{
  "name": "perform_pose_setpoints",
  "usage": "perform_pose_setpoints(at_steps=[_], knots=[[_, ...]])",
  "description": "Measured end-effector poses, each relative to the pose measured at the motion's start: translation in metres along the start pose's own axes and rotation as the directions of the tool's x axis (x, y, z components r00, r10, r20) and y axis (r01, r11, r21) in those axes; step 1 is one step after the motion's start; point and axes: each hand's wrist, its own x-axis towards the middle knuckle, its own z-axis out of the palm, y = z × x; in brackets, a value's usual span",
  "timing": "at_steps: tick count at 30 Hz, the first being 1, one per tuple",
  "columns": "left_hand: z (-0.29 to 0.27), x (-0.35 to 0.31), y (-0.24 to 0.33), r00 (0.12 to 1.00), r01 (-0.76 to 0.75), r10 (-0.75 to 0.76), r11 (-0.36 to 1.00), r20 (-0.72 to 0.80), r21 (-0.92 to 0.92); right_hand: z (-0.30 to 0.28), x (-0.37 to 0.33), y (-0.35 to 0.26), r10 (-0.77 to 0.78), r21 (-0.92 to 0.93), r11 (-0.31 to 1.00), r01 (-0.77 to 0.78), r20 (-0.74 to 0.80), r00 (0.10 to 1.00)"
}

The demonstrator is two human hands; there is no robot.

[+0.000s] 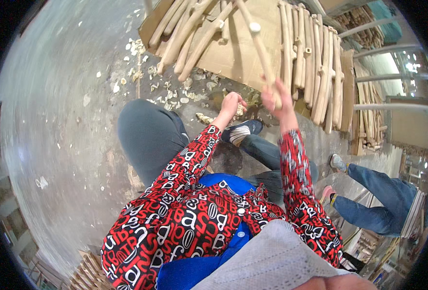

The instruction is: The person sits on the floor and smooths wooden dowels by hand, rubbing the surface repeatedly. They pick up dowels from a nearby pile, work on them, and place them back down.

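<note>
My right hand (278,99) is closed round the near end of a long pale wooden rod (260,50), which slants up and away over the cardboard. A white round spot (255,27) shows partway along the rod. To its left, my left hand (232,105) has its fingers curled in, apart from the rod. What those fingers hold, if anything, I cannot make out. Ahead of my hands lies a brown cardboard sheet (223,57), with shaped wooden pieces (187,36) at its left and a row of knobbed wooden pieces (315,67) at its right.
Pale curled scraps (175,99) litter the grey floor (64,125) before my knees. Metal bars (392,106) stand out at the right, with more stacked wood (368,108) among them. Another person's legs (373,198) are at the right. Slatted wood (91,270) lies at the lower left.
</note>
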Motion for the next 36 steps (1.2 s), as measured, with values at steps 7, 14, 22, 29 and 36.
perform_pose_setpoints(at_steps=[7, 14, 22, 29, 36], knots=[[-0.005, 0.008, 0.006, 0.958, -0.285, 0.286, 0.957, -0.021, 0.049, -0.066, -0.163, 0.144, -0.108, -0.358, 0.933, 0.021, -0.225, 0.968], [-0.01, 0.007, 0.017, 0.992, -0.089, 0.09, 0.996, 0.086, -0.021, -0.078, -0.136, 0.156, 0.074, -0.004, 0.997, -0.075, -0.13, 0.989], [0.016, -0.014, 0.025, 0.869, -0.477, 0.323, 0.343, 0.375, 0.809, -0.092, -0.132, 0.156, 0.036, 0.121, 0.992, -0.018, -0.142, 0.989], [0.024, -0.018, 0.035, 0.757, -0.625, 0.289, 0.054, 0.587, 0.779, -0.084, -0.132, 0.162, 0.052, -0.117, 0.99, -0.082, -0.241, 0.969], [0.014, -0.017, 0.033, 0.933, -0.358, 0.216, 0.494, 0.287, 0.792, -0.083, -0.127, 0.179, -0.075, -0.446, 0.887, -0.121, -0.397, 0.915]])
